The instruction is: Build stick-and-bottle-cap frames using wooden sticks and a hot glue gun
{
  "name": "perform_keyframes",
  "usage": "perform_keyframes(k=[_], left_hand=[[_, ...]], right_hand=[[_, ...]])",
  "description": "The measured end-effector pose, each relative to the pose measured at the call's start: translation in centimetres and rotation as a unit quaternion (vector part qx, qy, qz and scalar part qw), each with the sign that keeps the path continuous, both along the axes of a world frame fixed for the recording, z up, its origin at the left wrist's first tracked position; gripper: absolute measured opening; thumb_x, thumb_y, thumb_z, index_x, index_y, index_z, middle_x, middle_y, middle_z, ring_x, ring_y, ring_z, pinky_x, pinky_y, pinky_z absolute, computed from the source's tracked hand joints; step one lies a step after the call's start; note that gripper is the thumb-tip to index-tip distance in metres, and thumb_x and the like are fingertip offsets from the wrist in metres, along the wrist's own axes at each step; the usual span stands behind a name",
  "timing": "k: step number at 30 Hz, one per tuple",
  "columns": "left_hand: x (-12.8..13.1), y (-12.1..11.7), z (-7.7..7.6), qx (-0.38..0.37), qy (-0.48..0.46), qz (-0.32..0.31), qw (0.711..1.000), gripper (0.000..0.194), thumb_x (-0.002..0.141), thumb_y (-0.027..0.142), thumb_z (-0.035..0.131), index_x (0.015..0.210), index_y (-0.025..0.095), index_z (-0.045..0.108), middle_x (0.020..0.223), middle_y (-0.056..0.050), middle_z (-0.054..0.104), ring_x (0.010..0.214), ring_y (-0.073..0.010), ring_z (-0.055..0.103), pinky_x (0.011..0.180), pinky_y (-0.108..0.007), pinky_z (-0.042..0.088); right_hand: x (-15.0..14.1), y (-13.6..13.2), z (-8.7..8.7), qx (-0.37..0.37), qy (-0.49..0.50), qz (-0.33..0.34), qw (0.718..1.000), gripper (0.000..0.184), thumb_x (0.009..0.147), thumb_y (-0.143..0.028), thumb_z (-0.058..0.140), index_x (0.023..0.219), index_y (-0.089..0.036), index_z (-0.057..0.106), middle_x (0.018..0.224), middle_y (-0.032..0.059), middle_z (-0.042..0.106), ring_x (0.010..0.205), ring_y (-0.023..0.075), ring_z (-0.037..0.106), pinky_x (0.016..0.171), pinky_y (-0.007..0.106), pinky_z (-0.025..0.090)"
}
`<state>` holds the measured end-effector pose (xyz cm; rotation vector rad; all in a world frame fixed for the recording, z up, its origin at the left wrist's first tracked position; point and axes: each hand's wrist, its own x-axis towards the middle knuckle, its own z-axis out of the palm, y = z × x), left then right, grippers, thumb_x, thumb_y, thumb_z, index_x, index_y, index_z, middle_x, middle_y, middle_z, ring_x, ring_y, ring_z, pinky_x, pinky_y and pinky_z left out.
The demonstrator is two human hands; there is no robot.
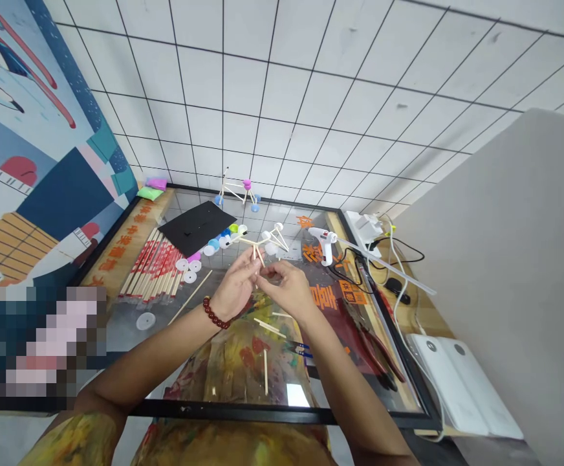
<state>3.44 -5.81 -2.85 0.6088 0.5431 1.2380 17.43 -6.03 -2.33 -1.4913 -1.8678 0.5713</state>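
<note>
My left hand (236, 285), with a beaded bracelet at the wrist, pinches a small frame of pale wooden sticks (249, 241) from below. The fingers of my right hand (286, 285) close around the lower end of one of its sticks, near my left fingertips. White round discs sit on the frame's far ends. Whether the held stick is joined to the rest is hidden by my fingers. Below my hands, short cut sticks (270, 328) lie on the glass tabletop, beside a blue-handled tool (301, 349) partly covered by my right forearm.
At left are wrapped chopsticks (149, 265), a black sheet (197, 226) and plastic discs (146, 321). Another stick frame (236, 191) stands at the back. To the right are a glue gun (325, 243) with a long glue stick, red-handled pliers (379, 353), cables and a white power bank-like box (449, 382).
</note>
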Motion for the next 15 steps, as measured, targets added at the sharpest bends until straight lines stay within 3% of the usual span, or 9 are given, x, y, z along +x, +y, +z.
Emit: perform_keyframes(k=[3,7,11,15], left_hand=[[0.3,-0.2,0.0,0.015,0.006,0.001,1.0,0.033,0.076,0.028,0.076,0.108,0.019,0.07,0.12,-0.007,0.065,0.128,-0.0246,0.05,0.11,-0.036,0.036],[0.1,-0.1,-0.2,-0.009,0.049,0.054,0.997,0.039,0.071,0.018,0.078,0.109,0.022,0.07,0.126,-0.005,0.065,0.128,-0.0215,0.052,0.109,-0.032,0.038],[-0.8,0.1,0.1,-0.06,0.133,0.057,0.988,0.033,0.071,0.018,0.076,0.103,0.018,0.071,0.106,-0.007,0.072,0.097,-0.0182,0.066,0.09,-0.033,0.049],[-1.8,0.5,1.0,-0.051,0.132,0.038,0.989,0.03,0.07,0.023,0.077,0.098,0.014,0.072,0.09,-0.007,0.074,0.076,-0.0146,0.066,0.077,-0.032,0.052]], right_hand=[[0.0,-0.1,-0.3,0.001,-0.017,0.011,1.0,0.008,0.076,-0.029,0.065,0.077,-0.022,0.071,0.08,0.0021,0.072,0.076,0.0189,0.065,0.072,0.029,0.047],[1.3,1.0,-0.7,0.039,-0.013,-0.025,0.999,0.018,0.084,-0.03,0.054,0.082,-0.022,0.07,0.083,0.0045,0.071,0.079,0.0205,0.063,0.075,0.032,0.046],[3.6,3.5,-1.5,0.022,0.081,-0.06,0.995,0.026,0.087,-0.041,0.051,0.084,-0.02,0.068,0.081,0.0047,0.07,0.079,0.0208,0.062,0.076,0.033,0.046],[5.9,6.1,-2.9,-0.009,0.2,-0.024,0.98,0.029,0.083,-0.049,0.056,0.081,-0.021,0.064,0.077,0.0028,0.068,0.078,0.0201,0.061,0.078,0.034,0.048]])
